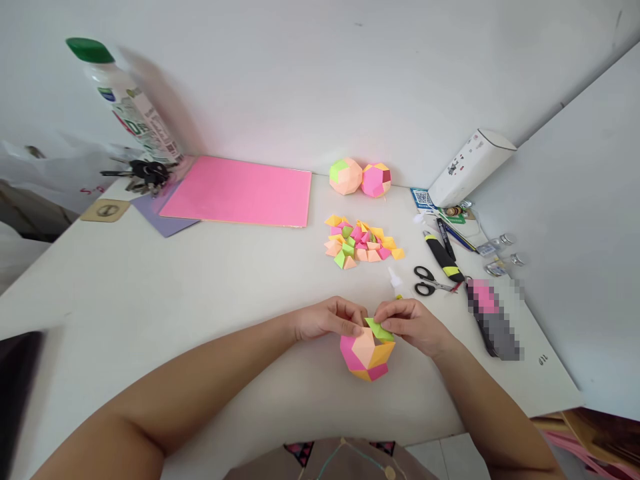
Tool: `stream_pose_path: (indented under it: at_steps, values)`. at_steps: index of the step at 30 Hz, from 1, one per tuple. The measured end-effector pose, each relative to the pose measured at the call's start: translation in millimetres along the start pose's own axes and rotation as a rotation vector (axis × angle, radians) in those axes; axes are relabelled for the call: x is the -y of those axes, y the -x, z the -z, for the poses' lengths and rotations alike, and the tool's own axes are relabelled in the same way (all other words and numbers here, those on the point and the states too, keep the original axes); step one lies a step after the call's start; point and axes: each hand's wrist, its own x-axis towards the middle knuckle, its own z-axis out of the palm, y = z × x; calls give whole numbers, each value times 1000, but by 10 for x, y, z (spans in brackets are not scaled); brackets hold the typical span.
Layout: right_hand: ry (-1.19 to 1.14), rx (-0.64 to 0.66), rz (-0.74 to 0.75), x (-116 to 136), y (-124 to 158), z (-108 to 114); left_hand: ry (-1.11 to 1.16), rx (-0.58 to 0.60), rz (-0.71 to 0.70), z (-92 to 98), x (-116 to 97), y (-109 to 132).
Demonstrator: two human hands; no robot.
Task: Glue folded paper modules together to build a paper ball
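Observation:
Near the table's front edge is a partly built folded-paper ball (364,350) in pink, peach and orange, with a gap in its top. My left hand (334,319) grips its upper left side, thumb on the peach face. My right hand (410,323) pinches a green folded-paper piece (379,329) between thumb and fingers, at the gap. Whether the green piece is joined to the ball I cannot tell. Beyond my hands lies a pile of folded-paper pieces (359,243) in pink, green, orange and peach. Two finished-looking paper balls (345,176) rest against the wall.
Right of the pile lie black-handled scissors (425,281), a black and yellow cutter (443,256), pens (457,235) and a small white-tipped bottle (395,278). A white box (471,168) leans at the back right. Pink sheets (240,192), keys (145,175) and a green-capped bottle (133,110) are at the left.

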Motion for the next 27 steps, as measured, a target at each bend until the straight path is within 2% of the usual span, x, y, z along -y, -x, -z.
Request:
stream_pose_path:
  at_steps: [27]
  values:
    - [-100, -8, -130, 34, 12, 4, 9, -18, -6, -6, 4, 7]
